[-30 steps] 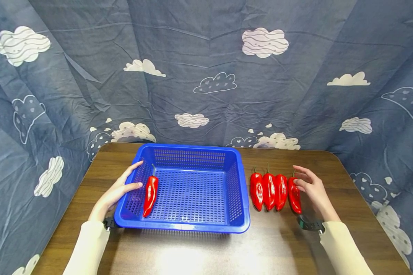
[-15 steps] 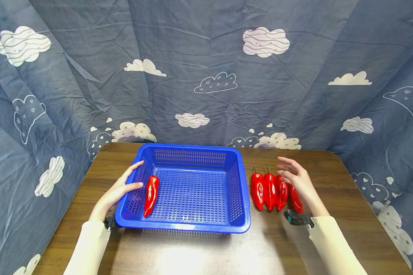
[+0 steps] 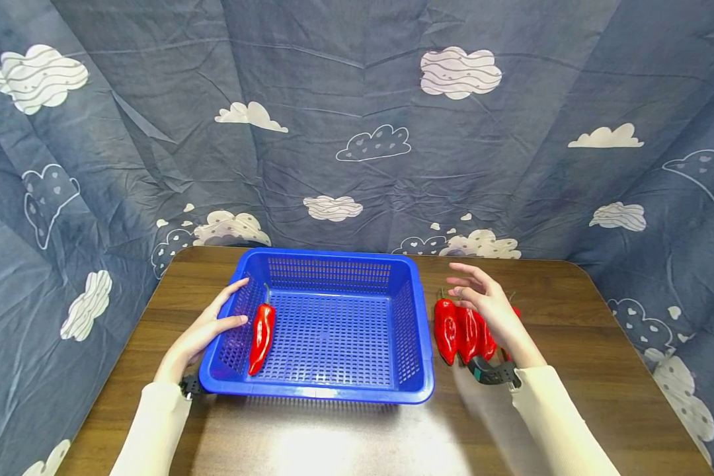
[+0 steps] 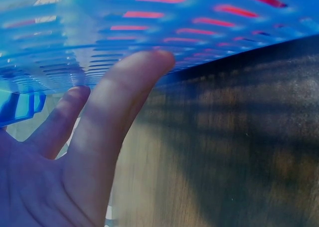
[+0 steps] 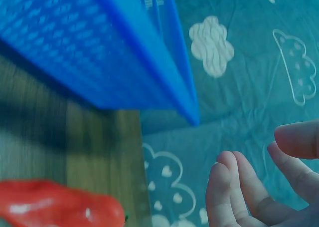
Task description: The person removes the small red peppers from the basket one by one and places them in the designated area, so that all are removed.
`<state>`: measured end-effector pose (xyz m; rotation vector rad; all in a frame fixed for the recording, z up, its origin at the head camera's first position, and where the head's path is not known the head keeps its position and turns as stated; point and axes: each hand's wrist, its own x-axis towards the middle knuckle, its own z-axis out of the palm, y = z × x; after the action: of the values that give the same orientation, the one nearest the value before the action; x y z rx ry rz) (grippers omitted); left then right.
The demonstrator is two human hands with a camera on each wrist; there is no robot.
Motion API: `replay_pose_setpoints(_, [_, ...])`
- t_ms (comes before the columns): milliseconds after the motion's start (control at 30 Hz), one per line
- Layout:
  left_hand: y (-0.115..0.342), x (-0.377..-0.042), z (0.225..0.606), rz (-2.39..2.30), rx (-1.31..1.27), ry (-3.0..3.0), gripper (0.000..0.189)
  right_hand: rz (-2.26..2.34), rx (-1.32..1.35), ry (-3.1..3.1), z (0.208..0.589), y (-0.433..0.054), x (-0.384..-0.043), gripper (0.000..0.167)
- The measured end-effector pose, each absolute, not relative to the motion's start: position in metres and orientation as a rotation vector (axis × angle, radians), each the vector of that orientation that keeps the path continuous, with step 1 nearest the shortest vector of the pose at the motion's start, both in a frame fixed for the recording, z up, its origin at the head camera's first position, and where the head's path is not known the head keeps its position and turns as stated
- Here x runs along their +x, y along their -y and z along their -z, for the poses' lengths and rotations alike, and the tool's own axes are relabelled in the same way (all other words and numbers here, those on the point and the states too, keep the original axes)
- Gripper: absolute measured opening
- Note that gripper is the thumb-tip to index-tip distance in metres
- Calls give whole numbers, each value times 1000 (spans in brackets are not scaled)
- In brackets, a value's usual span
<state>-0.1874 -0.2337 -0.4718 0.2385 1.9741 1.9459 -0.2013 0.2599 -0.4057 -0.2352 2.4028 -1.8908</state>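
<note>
My left hand (image 3: 199,334) rests at the left side of a blue perforated plastic basket (image 3: 315,394), fingers fairly straight, with the thumb (image 4: 134,77) against its slotted wall. Inside that basket, near the left wall, lies one red chili pepper (image 3: 262,337), stem pointing away. To the right several more red peppers (image 3: 445,334) lie side by side on the table. Above these my right hand (image 3: 489,307) hovers with loosely bent fingers and nothing in them, partly covering the peppers. In the right wrist view, a red pepper (image 5: 60,204) lies below and left of the fingers.
The basket stands on a brown wooden table (image 3: 571,317), its right rim (image 3: 421,324) close to the nearest pepper. A dark blue curtain (image 3: 357,178) with white clouds hangs behind the table's back edge. Both wrists wear dark bands.
My right hand has moved left from the rightmost pepper, across the row, toward the pepper nearest the basket. The left hand, basket and peppers stay in place.
</note>
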Motion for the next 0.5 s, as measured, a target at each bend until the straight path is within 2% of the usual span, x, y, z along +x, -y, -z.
replay_pose_setpoints(500, [234, -187, 472, -1946, 241, -1970, 72, 1856, -336, -2251, 398, -200, -205, 47])
